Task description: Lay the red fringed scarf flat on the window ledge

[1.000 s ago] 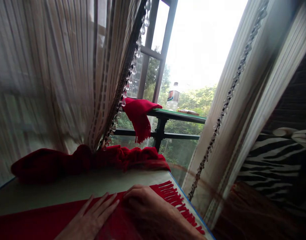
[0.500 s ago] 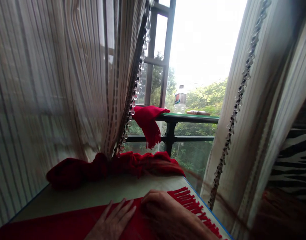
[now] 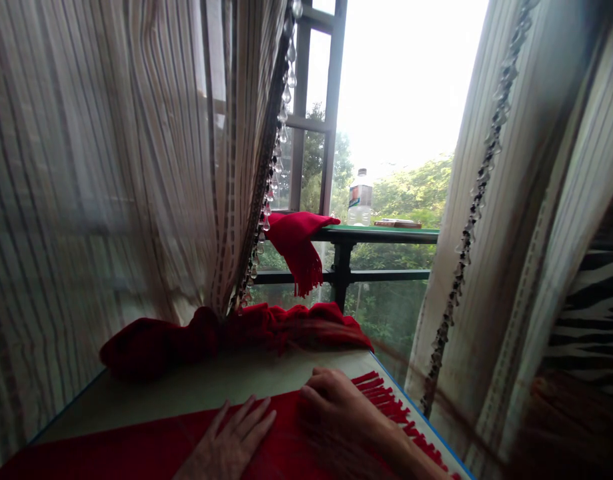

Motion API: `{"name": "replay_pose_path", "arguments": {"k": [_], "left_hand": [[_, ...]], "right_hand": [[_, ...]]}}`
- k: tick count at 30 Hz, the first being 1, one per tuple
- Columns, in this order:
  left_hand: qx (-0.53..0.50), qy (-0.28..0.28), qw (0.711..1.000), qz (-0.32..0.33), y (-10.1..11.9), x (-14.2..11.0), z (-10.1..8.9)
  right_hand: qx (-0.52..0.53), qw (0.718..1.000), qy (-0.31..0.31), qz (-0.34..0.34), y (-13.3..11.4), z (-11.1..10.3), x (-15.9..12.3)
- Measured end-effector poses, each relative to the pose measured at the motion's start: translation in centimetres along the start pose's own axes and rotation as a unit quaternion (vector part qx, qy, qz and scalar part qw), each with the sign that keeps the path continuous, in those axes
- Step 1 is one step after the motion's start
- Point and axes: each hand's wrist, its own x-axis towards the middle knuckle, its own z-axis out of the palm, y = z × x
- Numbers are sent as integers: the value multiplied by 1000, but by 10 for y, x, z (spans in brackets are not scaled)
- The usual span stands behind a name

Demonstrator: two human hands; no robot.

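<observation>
A red fringed scarf (image 3: 136, 443) lies flat across the near part of a pale table (image 3: 196, 390). My left hand (image 3: 231, 443) rests flat on it with fingers stretched out. My right hand (image 3: 341, 413) lies on the scarf beside the fringe (image 3: 391, 407), with its fingers curled down onto the cloth; whether they pinch it is unclear. A second red scarf (image 3: 226, 333) lies bunched along the table's far edge. A third red scarf (image 3: 296, 243) hangs over the green railing ledge (image 3: 386, 235) outside.
Striped sheer curtains with bead trim hang at left (image 3: 111, 167) and right (image 3: 511, 200) of the open window. A plastic bottle (image 3: 359, 198) and a flat brown object (image 3: 399, 224) stand on the ledge. Zebra-patterned fabric (image 3: 586, 313) is at far right.
The view has shifted left then steadied. My right hand has slid forward and right toward the fringe; my left hand stays flat on the scarf.
</observation>
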Motion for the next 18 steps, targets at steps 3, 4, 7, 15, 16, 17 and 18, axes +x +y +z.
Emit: {"name": "replay_pose_path", "arguments": {"k": [3, 4, 7, 15, 16, 17, 18], "left_hand": [[-2, 5, 1000, 3, 3, -3, -4], [-1, 6, 1000, 2, 4, -3, -5], [-1, 11, 1000, -3, 8, -4, -8], [9, -29, 999, -15, 9, -1, -10], [7, -22, 1000, -14, 8, -1, -9], [5, -16, 1000, -13, 7, -1, -7], [2, -12, 1000, -11, 7, -1, -6]], "right_hand": [[-6, 1000, -4, 20, 4, -3, 2], [-9, 1000, -6, 25, 5, -4, 2], [-18, 999, -7, 39, 6, -3, 3], [-29, 998, -1, 54, 5, -4, 5], [-30, 998, -1, 55, 6, -4, 5], [-32, 998, 1, 55, 6, -4, 5], [-34, 998, 4, 55, 6, -4, 5]]}}
